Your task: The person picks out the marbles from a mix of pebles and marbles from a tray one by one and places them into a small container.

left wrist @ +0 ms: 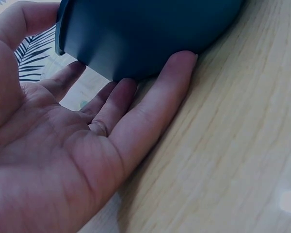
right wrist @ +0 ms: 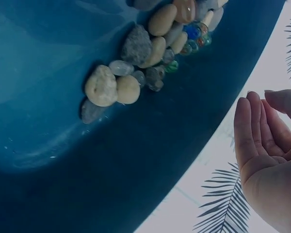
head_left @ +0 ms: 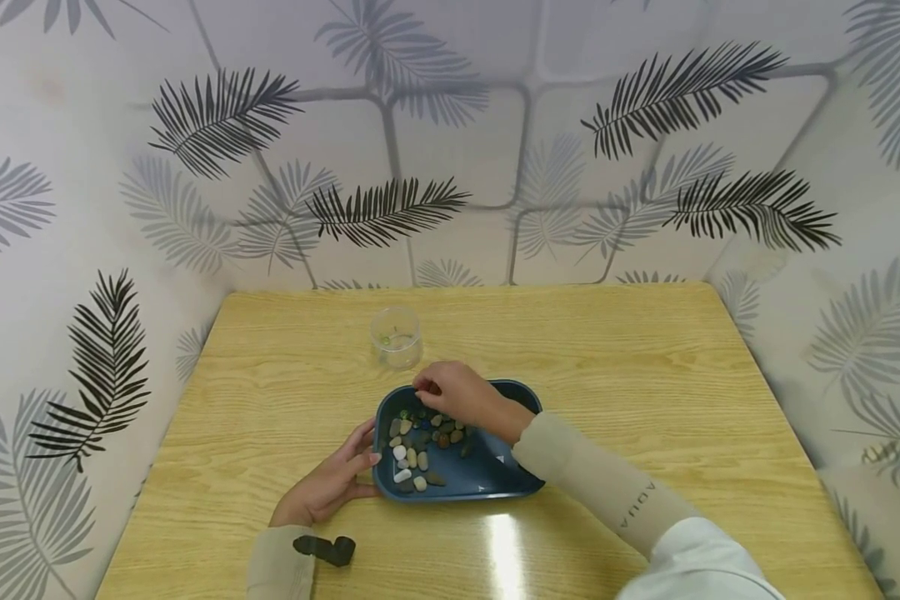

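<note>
A dark blue tray (head_left: 495, 483) with rounded corners stands on the table, with pebbles (head_left: 412, 458) and small glass marbles (right wrist: 196, 36) gathered in its left and far part. My left hand (head_left: 333, 479) grips the tray's left side, thumb at the rim and fingers against the outer wall; the left wrist view shows those fingers (left wrist: 155, 107) on the wall. Over the far rim is my right hand (head_left: 453, 392), thumb and fingertips drawn close together. The right wrist view shows this hand (right wrist: 269, 141) beside the rim; whether a small thing is pinched there is hidden.
Just behind the tray stands a clear round container (head_left: 397, 337) with something small and greenish inside. The wooden table (head_left: 645, 358) reaches back to a leaf-patterned wall (head_left: 450, 167). A dark pipe-shaped thing (head_left: 326, 550) shows by the left sleeve.
</note>
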Tool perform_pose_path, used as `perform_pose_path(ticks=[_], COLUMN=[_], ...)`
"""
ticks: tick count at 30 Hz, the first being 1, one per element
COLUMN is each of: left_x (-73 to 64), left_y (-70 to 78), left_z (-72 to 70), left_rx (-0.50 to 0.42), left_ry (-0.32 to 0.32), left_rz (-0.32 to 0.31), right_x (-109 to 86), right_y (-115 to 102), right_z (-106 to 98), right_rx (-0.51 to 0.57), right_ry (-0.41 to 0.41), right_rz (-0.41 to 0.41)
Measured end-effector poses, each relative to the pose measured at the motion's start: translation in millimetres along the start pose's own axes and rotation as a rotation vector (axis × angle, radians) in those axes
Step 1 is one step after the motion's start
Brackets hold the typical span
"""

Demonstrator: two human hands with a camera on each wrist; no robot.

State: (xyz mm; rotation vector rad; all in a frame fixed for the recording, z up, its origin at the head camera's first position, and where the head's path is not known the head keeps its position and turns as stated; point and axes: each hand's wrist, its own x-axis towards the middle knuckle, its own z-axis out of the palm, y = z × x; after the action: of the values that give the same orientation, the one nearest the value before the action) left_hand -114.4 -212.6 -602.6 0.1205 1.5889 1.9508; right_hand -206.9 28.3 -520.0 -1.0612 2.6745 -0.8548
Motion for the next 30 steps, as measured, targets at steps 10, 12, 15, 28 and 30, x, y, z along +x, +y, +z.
perform_pose_path(ticks=[10, 12, 15, 28, 30], left_x=[-0.5, -0.7, -0.9, 0.1, 0.5], left_y=[1.6, 1.9, 2.5, 0.6, 0.0], left_z=[0.1, 0.8, 1.8, 1.0, 0.9], left_rx=[0.001, -0.003, -0.012, 0.001, 0.004], left_ry=[-0.004, -0.008, -0.015, -0.001, -0.001], left_rz=[-0.001, 0.001, 0.005, 0.005, 0.007], right_x=[-5.2, -5.6, -6.3, -5.8, -6.0], right_y=[3, 3, 4, 7, 8], right_z=[8, 10, 13, 25, 27], right_rx=[-0.030, -0.038, -0.054, -0.089, -0.093], right_ry=[-0.072, -0.096, -0.128, -0.188, -0.186], right_rz=[-0.019, -0.015, 0.004, 0.075, 0.072])
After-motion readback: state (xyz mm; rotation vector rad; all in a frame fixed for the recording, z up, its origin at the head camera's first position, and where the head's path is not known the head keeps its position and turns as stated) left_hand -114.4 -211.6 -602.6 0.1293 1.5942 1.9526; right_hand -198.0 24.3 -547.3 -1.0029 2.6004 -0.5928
